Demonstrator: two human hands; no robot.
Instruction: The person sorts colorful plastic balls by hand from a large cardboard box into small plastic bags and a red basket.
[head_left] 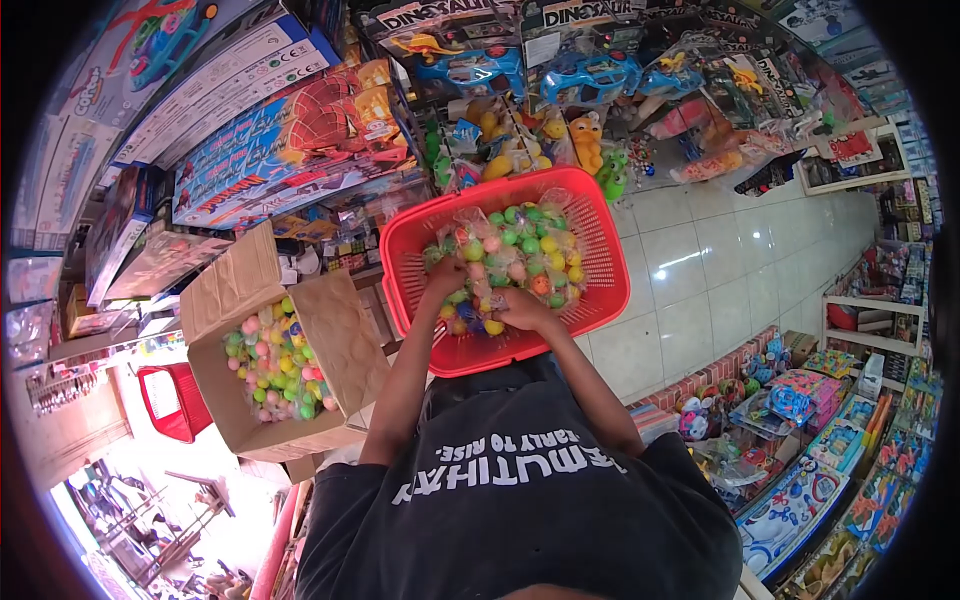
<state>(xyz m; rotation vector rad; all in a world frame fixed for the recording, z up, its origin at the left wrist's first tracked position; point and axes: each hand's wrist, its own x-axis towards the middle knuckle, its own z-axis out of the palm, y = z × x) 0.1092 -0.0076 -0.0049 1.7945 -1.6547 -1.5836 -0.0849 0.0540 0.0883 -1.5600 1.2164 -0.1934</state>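
A red plastic basket [603,290] stands in front of my body, holding many small green, yellow and pink balls [510,245], several in clear wrapping. Both hands are inside it. My left hand [447,277] is over the balls on the basket's left side, its fingers bent down and partly hidden among them. Near the basket's front edge, my right hand [517,306] touches the balls beside a blue one, its fingers curled; whatever they hold is too small to make out. To the left, an open cardboard box [345,335] contains more coloured balls.
Boxed toys [300,140] are stacked at the upper left. Packaged dinosaur toys [590,75] line the back, with an orange figure [586,143] below them. Tiled floor [700,270] extends right, past shelves of toys [800,450]. Another red basket [176,402] is at far left.
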